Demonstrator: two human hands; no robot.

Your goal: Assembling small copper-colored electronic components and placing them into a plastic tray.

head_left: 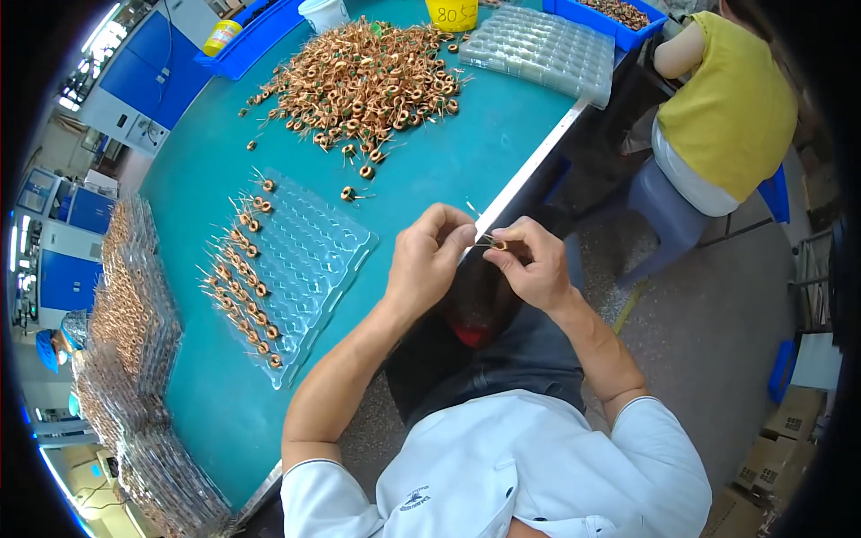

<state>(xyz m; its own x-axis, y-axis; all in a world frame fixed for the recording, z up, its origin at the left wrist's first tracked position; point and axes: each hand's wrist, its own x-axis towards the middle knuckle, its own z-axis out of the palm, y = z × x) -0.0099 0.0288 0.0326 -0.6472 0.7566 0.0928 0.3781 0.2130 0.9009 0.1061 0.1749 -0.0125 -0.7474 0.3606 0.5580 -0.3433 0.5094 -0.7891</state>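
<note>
Just past the table's near edge, a small copper-wound toroid coil is pinched between the thumb and forefinger of my right hand. Its thin wire leads point left, where my left hand closes thumb and forefinger at their ends. Left of my hands lies a clear plastic tray with round pockets. Rows of similar coils fill its left part, their leads sticking out leftward, while the pockets on the right hold none. Farther back on the green table a large heap of coils is spread, with a few loose ones near it.
Tall stacks of filled trays line the table's left side. At the back are blue bins, a white cup, a yellow container and stacked clear trays. A person in yellow sits at right on a stool.
</note>
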